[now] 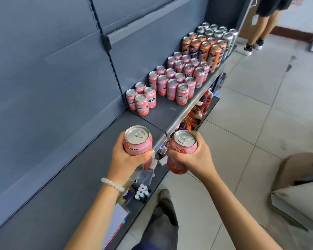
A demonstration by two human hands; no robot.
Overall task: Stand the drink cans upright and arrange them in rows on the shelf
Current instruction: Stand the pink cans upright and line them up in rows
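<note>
My left hand (128, 159) grips an upright pink can (137, 139) above the front part of the grey shelf (90, 159). My right hand (195, 159) holds a second pink can (183, 147) upright, just off the shelf's front edge, over the aisle. Farther along the shelf stand several pink cans in rows (173, 82), with a small cluster of pink cans (141, 98) nearest me. Behind those are orange cans (204, 49) and then silver-green cans (215, 32), all upright.
A lower shelf (202, 109) under the front edge holds snack packs and small bottles. An open cardboard box (300, 181) sits on the tiled floor at my right. Another person's legs (260, 33) stand at the far end of the aisle. My own leg (163, 222) is below.
</note>
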